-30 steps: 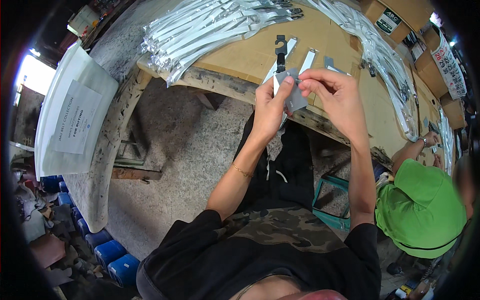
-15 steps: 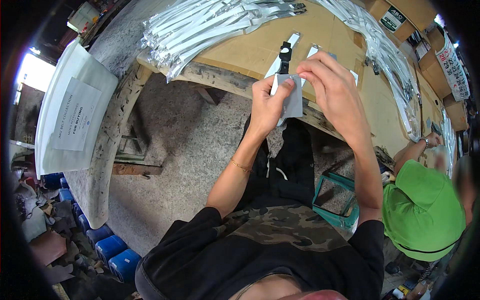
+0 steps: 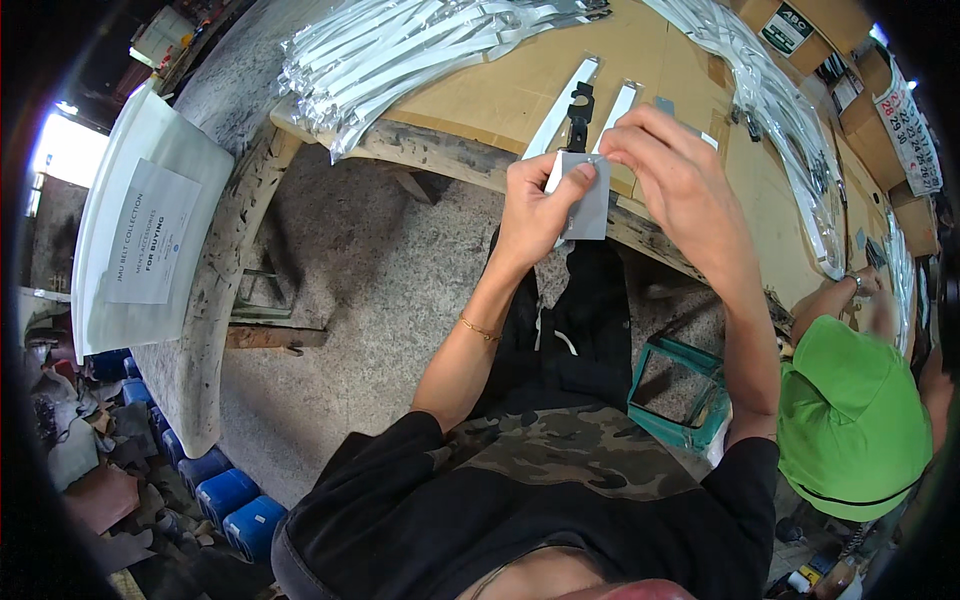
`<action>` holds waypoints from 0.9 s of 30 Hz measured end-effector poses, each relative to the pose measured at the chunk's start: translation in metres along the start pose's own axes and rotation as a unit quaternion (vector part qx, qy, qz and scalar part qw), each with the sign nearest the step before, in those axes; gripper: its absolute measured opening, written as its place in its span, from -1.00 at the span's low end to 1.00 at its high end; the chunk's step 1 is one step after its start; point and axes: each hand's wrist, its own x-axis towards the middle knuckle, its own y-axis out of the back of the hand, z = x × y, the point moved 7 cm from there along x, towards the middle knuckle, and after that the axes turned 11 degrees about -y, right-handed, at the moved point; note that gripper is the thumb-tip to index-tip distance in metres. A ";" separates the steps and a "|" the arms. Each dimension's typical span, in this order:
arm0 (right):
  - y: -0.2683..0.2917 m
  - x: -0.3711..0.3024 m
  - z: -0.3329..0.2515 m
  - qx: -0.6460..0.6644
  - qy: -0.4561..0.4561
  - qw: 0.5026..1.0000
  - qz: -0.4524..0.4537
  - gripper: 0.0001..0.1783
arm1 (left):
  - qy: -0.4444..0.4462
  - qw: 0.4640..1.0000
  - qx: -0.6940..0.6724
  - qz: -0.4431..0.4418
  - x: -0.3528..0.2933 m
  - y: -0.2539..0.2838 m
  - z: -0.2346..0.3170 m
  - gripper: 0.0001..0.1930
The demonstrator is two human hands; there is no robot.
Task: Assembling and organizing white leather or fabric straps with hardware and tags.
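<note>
Above the table's front edge, my left hand (image 3: 532, 210) grips a flat grey card (image 3: 590, 212), its thumb pressed on the card's face. A black plastic hanger hook (image 3: 579, 117) sticks up beyond the card's top edge. My right hand (image 3: 675, 185) is at the card's upper right corner, thumb and fingertips pinched together; whatever they hold is too small to make out. Just beyond my hands, a white strip in clear wrap (image 3: 562, 112) and a shorter white strip (image 3: 619, 108) lie on the cardboard-covered table (image 3: 480, 108).
A heap of wrapped white strips (image 3: 400, 65) lies at the far left of the table, another row (image 3: 770, 110) at the right. A person in a green cap (image 3: 855, 410) works at right. A white bin (image 3: 150, 230) stands left; a green stool frame (image 3: 680, 390) is below.
The card and black hook have shifted very slightly, the hook tilting a little right. My right hand stays pinched at the card's corner, its forearm slightly farther right.
</note>
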 end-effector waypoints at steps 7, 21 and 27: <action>0.002 -0.001 -0.001 0.001 0.000 1.000 -0.008 -0.85 | 0.005 1.000 0.015 -0.018 0.000 -0.001 0.002 -0.77; 0.006 -0.005 0.004 -0.025 0.020 0.999 -0.021 -0.87 | 0.009 0.998 0.041 -0.046 -0.002 -0.006 0.002 -0.76; 0.005 -0.009 0.004 -0.024 0.025 0.999 -0.030 -0.87 | 0.006 0.996 0.052 -0.068 -0.001 -0.008 0.000 -0.75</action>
